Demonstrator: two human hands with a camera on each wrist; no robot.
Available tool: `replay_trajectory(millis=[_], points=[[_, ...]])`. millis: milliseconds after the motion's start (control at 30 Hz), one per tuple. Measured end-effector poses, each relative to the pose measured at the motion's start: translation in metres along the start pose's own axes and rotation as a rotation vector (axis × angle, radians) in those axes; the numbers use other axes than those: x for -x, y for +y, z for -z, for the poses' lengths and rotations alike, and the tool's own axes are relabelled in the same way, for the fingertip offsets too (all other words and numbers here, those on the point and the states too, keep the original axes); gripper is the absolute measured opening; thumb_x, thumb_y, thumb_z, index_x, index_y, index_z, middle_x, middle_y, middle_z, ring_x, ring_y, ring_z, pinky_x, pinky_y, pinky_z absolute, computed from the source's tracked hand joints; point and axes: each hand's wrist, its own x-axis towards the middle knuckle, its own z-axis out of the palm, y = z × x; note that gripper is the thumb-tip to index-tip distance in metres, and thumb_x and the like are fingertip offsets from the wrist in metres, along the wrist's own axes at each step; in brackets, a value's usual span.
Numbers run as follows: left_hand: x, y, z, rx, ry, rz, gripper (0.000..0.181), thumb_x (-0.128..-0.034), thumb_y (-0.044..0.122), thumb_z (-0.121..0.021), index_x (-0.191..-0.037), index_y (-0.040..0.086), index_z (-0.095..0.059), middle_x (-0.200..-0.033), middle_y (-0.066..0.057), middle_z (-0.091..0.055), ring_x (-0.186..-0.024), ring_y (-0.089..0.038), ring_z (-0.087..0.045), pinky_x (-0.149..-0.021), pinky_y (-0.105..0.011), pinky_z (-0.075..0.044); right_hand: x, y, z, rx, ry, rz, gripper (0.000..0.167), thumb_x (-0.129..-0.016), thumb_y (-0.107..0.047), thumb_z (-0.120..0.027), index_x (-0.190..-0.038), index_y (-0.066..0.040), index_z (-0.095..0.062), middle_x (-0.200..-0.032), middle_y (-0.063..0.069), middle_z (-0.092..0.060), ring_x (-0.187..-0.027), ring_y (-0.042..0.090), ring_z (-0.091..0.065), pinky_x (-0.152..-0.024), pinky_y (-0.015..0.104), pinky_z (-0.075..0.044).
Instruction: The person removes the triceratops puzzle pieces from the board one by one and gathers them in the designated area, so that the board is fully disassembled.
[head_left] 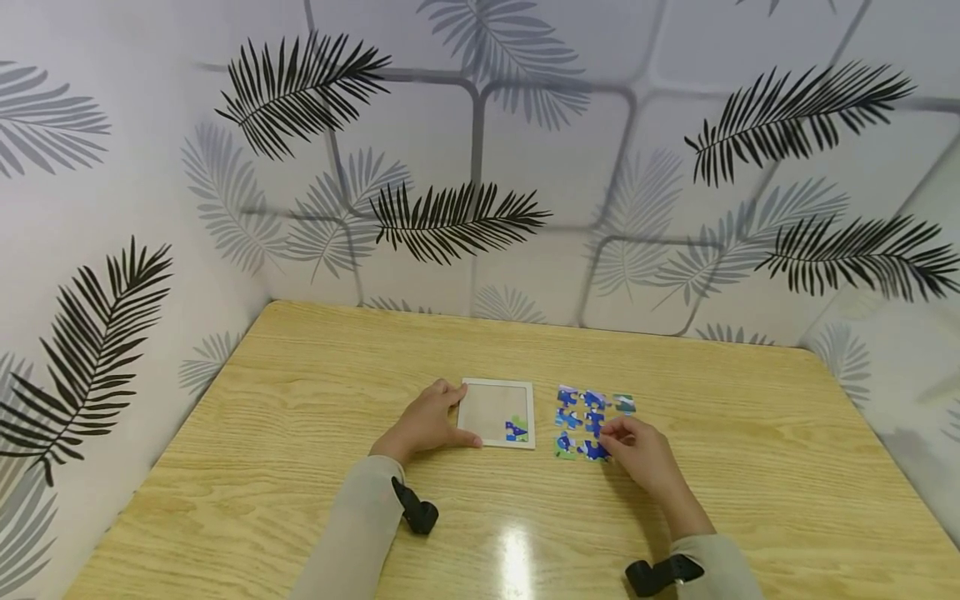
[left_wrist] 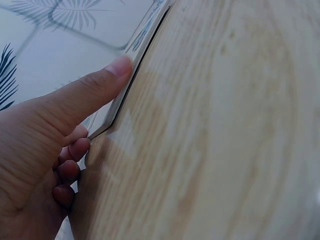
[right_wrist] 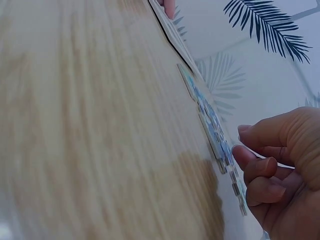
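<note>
A square white-rimmed puzzle tray [head_left: 491, 382] lies on the table, with joined blue and green puzzle pieces [head_left: 517, 429] in its lower right corner. My left hand [head_left: 429, 421] holds the tray's left side, its thumb on the near edge and a finger at the far left corner. In the left wrist view the thumb [left_wrist: 120, 66] presses on the rim. Right of the tray lie several loose jigsaw pieces [head_left: 568, 418]. My right hand [head_left: 641, 454] is at their right side, fingertips by a blue piece [head_left: 595, 451]. In the right wrist view a gap shows between thumb and forefinger, with no piece visible there.
The wooden table [head_left: 337, 358] meets a leaf-patterned wall [head_left: 420, 150] at the back. One piece [head_left: 624, 404] lies at the upper right of the loose group. Each wrist carries a black strap-on camera [head_left: 420, 517].
</note>
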Motion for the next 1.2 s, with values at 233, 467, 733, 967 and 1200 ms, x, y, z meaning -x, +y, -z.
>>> replay_trajectory(millis=[233, 467, 733, 967, 1200], points=[[0.001, 0.001, 0.001, -0.009, -0.006, -0.002, 0.101, -0.0672, 0.05, -0.08, -0.145, 0.005, -0.035, -0.112, -0.004, -0.047, -0.092, -0.017, -0.042, -0.084, -0.032, -0.038, -0.004, -0.014, -0.006, -0.029, -0.006, 0.027, 0.009, -0.09, -0.009, -0.064, -0.093, -0.001, -0.065, -0.088, 0.008, -0.063, -0.078, 0.018, -0.054, -0.065, 0.027, -0.045], [0.001, 0.001, 0.002, -0.009, 0.003, -0.011, 0.101, -0.0671, 0.05, -0.081, -0.145, 0.005, -0.036, -0.108, -0.003, -0.047, -0.09, -0.017, -0.042, -0.081, -0.032, -0.038, -0.011, -0.027, -0.019, -0.066, -0.03, 0.062, 0.007, -0.089, -0.007, -0.065, -0.092, 0.0, -0.065, -0.088, 0.008, -0.063, -0.077, 0.017, -0.053, -0.066, 0.026, -0.045], [0.002, 0.003, 0.003, 0.0, 0.002, -0.001, 0.1, -0.0669, 0.049, -0.082, -0.145, 0.005, -0.037, -0.108, -0.003, -0.047, -0.091, -0.017, -0.042, -0.082, -0.032, -0.038, -0.016, -0.043, -0.037, -0.115, -0.082, 0.102, 0.006, -0.087, -0.006, -0.067, -0.091, -0.002, -0.065, -0.083, 0.003, -0.06, -0.073, 0.014, -0.049, -0.063, 0.025, -0.041], [0.002, 0.003, 0.003, -0.006, 0.006, 0.002, 0.099, -0.0673, 0.048, -0.082, -0.145, 0.005, -0.037, -0.11, -0.004, -0.047, -0.091, -0.017, -0.043, -0.083, -0.032, -0.039, -0.021, -0.057, -0.051, -0.108, -0.139, 0.104, 0.009, -0.085, -0.008, -0.069, -0.093, -0.004, -0.066, -0.082, 0.001, -0.059, -0.071, 0.014, -0.05, -0.059, 0.025, -0.04], [0.001, 0.002, 0.002, -0.003, 0.001, -0.003, 0.099, -0.0675, 0.05, -0.081, -0.144, 0.004, -0.038, -0.109, -0.004, -0.047, -0.091, -0.017, -0.043, -0.083, -0.032, -0.039, -0.024, -0.07, -0.063, -0.098, -0.181, 0.088, 0.023, -0.084, -0.007, -0.07, -0.106, -0.001, -0.065, -0.075, 0.001, -0.054, -0.062, 0.013, -0.046, -0.053, 0.025, -0.037]])
